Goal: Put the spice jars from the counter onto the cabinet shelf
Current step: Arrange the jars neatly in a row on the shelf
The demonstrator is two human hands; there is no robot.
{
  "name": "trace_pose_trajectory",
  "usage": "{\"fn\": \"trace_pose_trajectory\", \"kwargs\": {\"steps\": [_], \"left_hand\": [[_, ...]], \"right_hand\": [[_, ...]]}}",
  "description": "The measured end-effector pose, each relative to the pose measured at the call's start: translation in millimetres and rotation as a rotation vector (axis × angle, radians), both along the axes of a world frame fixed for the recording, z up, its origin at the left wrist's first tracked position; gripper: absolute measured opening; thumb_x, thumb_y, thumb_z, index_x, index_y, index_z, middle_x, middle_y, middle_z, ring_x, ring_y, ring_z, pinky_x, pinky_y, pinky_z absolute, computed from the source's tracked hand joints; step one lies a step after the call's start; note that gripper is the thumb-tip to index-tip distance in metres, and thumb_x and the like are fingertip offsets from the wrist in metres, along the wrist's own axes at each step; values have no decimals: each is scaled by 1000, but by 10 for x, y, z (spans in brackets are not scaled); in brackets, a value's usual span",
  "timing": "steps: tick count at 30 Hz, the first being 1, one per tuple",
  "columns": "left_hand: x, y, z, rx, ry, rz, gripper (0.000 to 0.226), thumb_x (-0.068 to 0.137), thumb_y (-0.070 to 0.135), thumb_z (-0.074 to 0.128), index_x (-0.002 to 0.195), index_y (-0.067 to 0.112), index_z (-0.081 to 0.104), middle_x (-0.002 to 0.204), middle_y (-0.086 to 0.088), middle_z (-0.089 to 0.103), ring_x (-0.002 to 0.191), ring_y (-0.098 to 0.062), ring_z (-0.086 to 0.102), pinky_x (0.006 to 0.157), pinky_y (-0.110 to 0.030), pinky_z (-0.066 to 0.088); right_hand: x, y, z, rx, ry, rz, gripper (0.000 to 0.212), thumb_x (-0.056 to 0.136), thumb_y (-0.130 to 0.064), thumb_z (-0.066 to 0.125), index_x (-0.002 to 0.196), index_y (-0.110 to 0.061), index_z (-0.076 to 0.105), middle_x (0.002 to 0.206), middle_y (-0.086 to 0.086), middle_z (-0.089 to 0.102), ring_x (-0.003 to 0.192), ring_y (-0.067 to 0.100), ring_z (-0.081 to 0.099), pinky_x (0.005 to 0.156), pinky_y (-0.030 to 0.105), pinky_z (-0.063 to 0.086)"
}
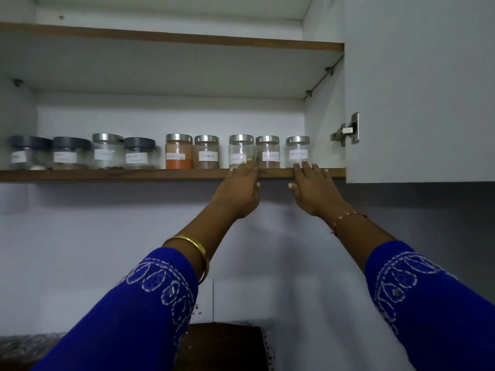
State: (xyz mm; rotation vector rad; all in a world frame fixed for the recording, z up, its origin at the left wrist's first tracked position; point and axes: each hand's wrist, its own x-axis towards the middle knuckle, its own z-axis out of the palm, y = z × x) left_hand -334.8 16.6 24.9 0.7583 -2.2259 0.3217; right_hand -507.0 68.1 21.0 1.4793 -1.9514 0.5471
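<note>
Nine spice jars (267,152) stand along the cabinet shelf (134,175) edge; left hand (239,194) and right hand (314,190), fingers straight and holding nothing, could nudge the rightmost jars off.

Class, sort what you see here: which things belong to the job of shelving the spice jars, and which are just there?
Belong to the job:
spice jars
cabinet shelf
left hand, fingertips at a jar
right hand, fingers straight at the shelf edge

Just there:
upper shelf
cabinet door
door hinge
</note>
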Motion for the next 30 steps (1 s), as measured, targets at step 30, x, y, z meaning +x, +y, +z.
{"fn": "trace_pose_trajectory", "kwargs": {"steps": [30], "left_hand": [[2067, 409, -108, -80, 199, 93, 48, 98, 16, 31, 144, 5, 25, 155, -13, 19, 145, -25, 14, 119, -38, 6]], "right_hand": [[2091, 613, 26, -103, 304, 81, 58, 100, -32, 29, 148, -4, 12, 156, 20, 12, 146, 34, 8, 119, 48, 7]]}}
